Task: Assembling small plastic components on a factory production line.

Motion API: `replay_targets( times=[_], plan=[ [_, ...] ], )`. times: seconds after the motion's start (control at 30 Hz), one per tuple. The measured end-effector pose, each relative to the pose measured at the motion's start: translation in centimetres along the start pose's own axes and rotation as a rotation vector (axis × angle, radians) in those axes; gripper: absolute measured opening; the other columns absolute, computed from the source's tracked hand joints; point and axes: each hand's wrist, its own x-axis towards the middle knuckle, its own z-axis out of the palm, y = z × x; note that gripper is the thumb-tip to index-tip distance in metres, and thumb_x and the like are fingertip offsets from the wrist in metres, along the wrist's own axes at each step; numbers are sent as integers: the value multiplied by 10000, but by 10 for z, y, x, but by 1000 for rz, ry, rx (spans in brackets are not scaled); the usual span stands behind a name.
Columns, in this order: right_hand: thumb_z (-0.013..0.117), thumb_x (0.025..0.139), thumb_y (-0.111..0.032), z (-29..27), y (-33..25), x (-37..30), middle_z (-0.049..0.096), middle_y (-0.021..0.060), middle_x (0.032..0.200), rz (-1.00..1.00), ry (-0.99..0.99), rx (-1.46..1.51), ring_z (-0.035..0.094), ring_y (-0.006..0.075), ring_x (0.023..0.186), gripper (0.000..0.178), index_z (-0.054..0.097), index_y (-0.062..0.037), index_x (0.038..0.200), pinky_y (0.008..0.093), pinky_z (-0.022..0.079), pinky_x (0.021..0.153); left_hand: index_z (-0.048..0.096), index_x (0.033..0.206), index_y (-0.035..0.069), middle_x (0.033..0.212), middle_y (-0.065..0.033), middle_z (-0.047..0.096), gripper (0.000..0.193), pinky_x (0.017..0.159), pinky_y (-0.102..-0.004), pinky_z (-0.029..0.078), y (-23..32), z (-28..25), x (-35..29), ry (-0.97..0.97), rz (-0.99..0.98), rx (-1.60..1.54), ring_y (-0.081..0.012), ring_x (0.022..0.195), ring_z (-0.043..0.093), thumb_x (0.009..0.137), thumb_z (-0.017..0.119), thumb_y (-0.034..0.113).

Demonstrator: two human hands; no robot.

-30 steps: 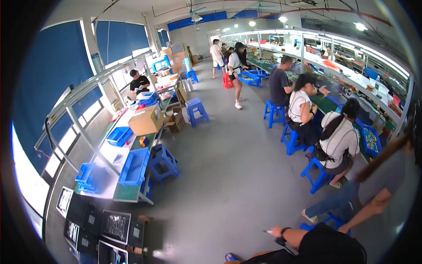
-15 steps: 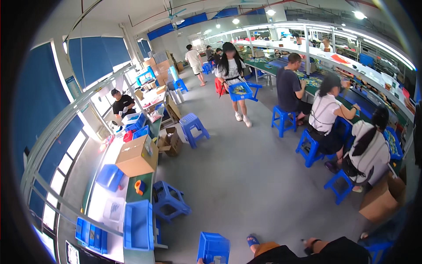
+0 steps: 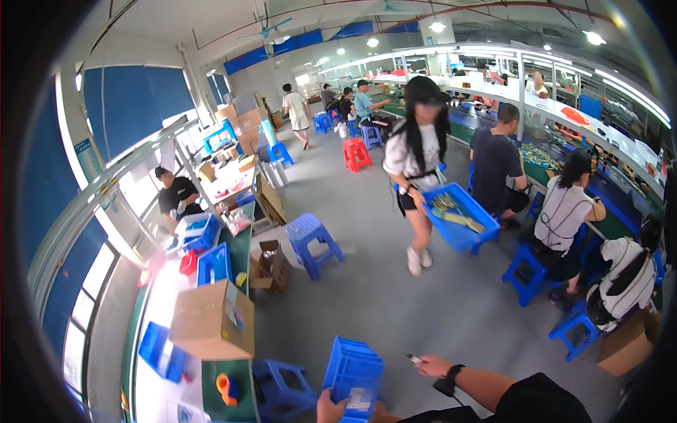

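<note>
My left hand grips the near left edge of a blue plastic bin, its thumb against the wall. The bin is tilted and has a pale label on its side. My right hand reaches forward, apart from the bin, with the fingers closed on a small dark and silver object. What kind of object that is cannot be made out. A black band with a cord circles my right wrist.
A person carrying a blue tray of small parts walks close ahead. Blue stools stand along the aisle. On the left bench are a cardboard box and an orange tape dispenser. Several seated people work along the right line.
The person with the tray has come much nearer and to the right. My right forearm and hand now reach forward. The bin shows more fully, with my left hand on it. My view has shifted.
</note>
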Motion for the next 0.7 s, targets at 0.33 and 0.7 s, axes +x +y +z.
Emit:
replay_targets(
  times=[0.33,0.7],
  plan=[
    [755,795,-380,-33,149,143,753,174,1146,843,-283,-381,714,364,1061,454,771,-75,1132,448,561,904,630,1284,-81,1125,-259,733,655,923,-420,563,-10,-36,530,-162,166,-78,-357,1036,720,775,891,239],
    [548,970,-655,-276,55,841,752,132,929,819,272,-54,699,329,901,611,769,-88,1012,477,525,866,695,1165,-42,1005,-154,751,478,843,-396,562,64,60,1129,-348,271,-233,-246,900,698,790,896,176]
  ],
)
